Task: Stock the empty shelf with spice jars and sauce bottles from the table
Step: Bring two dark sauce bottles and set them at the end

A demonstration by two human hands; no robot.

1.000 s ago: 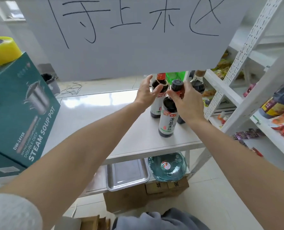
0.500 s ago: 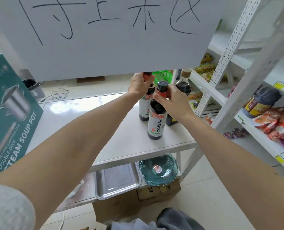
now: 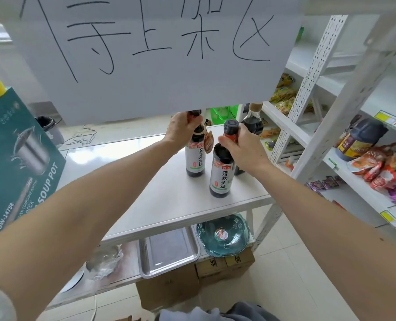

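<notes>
You can't see the far bottle's cap; the sign and your left hand cover it. Your right hand hides the third bottle's body.

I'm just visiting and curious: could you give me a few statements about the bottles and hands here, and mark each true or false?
1. The left hand grips the neck of the far soy sauce bottle. True.
2. The right hand is empty. False: it grips the near soy sauce bottle at the neck.
3. A metal tray lies below the table. True.
4. A third bottle lies on its side. False: it stands upright.
</notes>
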